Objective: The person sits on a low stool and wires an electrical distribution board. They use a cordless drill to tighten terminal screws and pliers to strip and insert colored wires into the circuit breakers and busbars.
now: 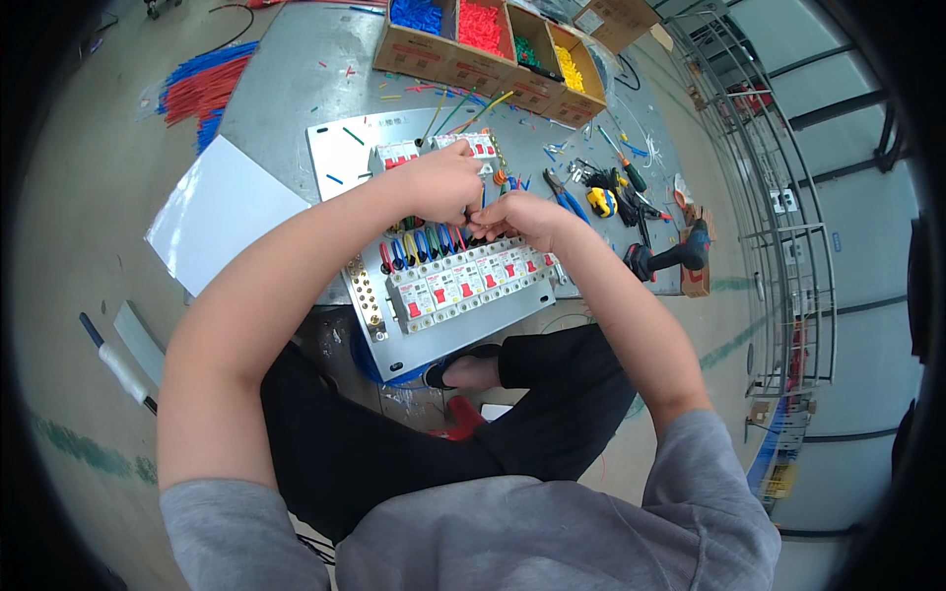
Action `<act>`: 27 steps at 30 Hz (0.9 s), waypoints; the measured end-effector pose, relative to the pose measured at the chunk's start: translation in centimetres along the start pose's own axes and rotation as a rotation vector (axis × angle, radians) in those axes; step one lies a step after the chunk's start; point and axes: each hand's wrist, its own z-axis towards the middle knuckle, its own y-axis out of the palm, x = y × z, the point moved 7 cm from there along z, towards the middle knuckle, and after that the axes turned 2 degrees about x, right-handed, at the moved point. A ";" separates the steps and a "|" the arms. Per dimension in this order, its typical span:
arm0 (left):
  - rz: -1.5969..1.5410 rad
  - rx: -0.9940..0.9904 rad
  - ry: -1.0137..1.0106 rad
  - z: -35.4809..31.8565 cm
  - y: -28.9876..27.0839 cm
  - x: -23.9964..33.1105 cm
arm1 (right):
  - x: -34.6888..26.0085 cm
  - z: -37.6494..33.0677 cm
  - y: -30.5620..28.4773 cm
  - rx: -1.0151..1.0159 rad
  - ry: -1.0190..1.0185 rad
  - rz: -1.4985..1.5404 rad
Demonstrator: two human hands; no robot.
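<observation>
Breaker panel (448, 305): a grey metal plate lying flat at the near edge of the counter (286, 89), carrying a row of white circuit breakers (463, 286) with red toggles and a brass terminal bar (367, 295) at its left end. Short looped wires (419, 244) in red, blue, green and yellow rise from the breakers' far side. Both hands meet just above that wire row. The left hand (443, 182) is curled, fingertips pinched down at the wires; the right hand (522, 219) is likewise closed narrow, fingertips touching the same spot. What exactly each pinches cannot be told. Both forearms are bent inward from the lower edge. A white sheet (222, 212) overhangs the counter's left side. Right of the hands lie pliers and screwdrivers (601, 187). At the far edge stand open cardboard boxes (493, 49), holding blue, red, green and yellow wire pieces.
</observation>
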 end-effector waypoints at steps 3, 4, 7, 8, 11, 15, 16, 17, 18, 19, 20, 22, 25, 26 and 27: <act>0.040 -0.009 0.003 0.0 0.2 -0.1 | 0.1 0.1 -0.1 -0.067 -0.017 0.021; 0.048 -0.011 0.010 -0.2 0.3 0.0 | 0.0 -0.1 0.0 -0.073 -0.008 0.006; 0.027 0.001 0.011 0.0 0.5 0.1 | 0.2 -0.3 -0.2 -0.098 -0.021 0.019; 0.037 0.029 0.017 0.0 0.4 0.1 | 0.2 -0.3 -0.4 -0.090 -0.021 0.018; 0.119 0.093 0.028 -0.7 1.1 -0.1 | 0.3 -0.3 0.0 -0.102 0.064 -0.021; 0.080 0.046 -0.027 -0.4 1.3 -0.5 | 0.4 0.3 -0.2 -0.089 0.034 -0.174; 0.040 0.052 -0.023 -0.3 1.1 -0.3 | 0.7 0.4 -0.5 -0.104 0.029 -0.120; 0.000 0.058 -0.018 -0.2 0.8 -0.1 | 1.0 0.4 -0.8 -0.119 0.025 -0.064; -0.038 0.061 -0.018 -0.4 0.7 -0.1 | 1.0 0.4 -0.5 -0.140 0.019 -0.010; -0.068 0.056 -0.030 -0.5 0.6 -0.2 | 0.7 0.6 -0.6 -0.116 -0.019 0.018; -0.098 0.051 -0.042 -0.6 0.6 -0.4 | 0.6 0.6 -0.5 -0.117 -0.038 0.025; -0.118 0.044 -0.053 -0.6 0.2 -0.1 | 0.6 0.1 -0.5 -0.112 -0.067 0.043; -0.085 0.055 -0.060 -0.5 0.1 0.2 | 0.5 0.1 -0.7 -0.117 -0.095 0.075; -0.078 0.067 -0.060 -0.5 0.1 0.3 | 0.6 0.0 -0.8 -0.116 -0.094 0.063; -0.072 0.079 -0.066 -0.7 0.4 0.3 | 0.5 0.1 -0.6 -0.120 -0.092 0.049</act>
